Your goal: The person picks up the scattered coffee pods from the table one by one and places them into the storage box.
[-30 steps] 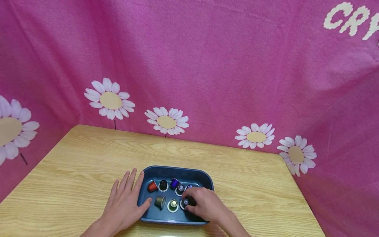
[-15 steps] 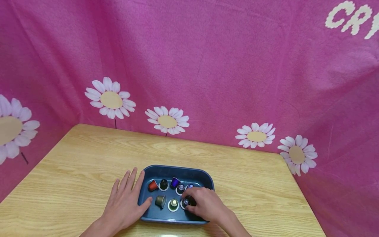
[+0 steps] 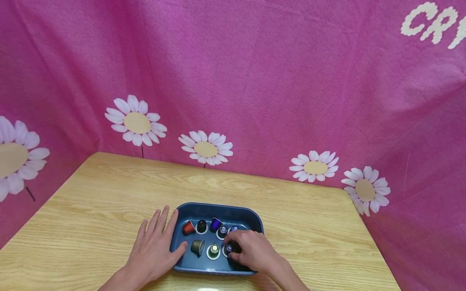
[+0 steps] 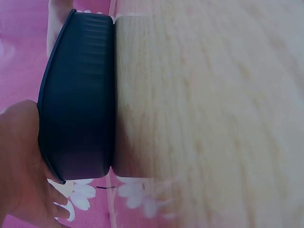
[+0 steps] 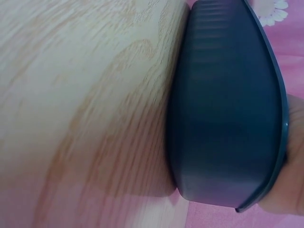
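A dark blue tray (image 3: 200, 265) holds several coffee capsules. My left hand (image 3: 154, 246) rests at its left end, fingers straight, thumb over the rim; the left wrist view shows that hand against the tray wall (image 4: 80, 99). Inside the right part, my right hand (image 3: 256, 251) pinches a dark coffee capsule (image 3: 229, 248) between thumb and finger; the capsule stands on the tray floor, partly covered by the hand. To its left a green-gold capsule (image 3: 213, 249) stands upright, and an olive capsule (image 3: 198, 247) lies on its side.
Along the tray's back part are a red capsule (image 3: 188, 228), a black one (image 3: 201, 226), a blue-purple one (image 3: 215, 224) and a grey-topped one (image 3: 222, 231), with another (image 3: 234, 229) partly hidden. Under the tray is a wooden table (image 3: 309, 218), backed by a pink flowered cloth (image 3: 255, 89).
The view shifts very slightly. Both hands, the tray and the capsules hold their places.
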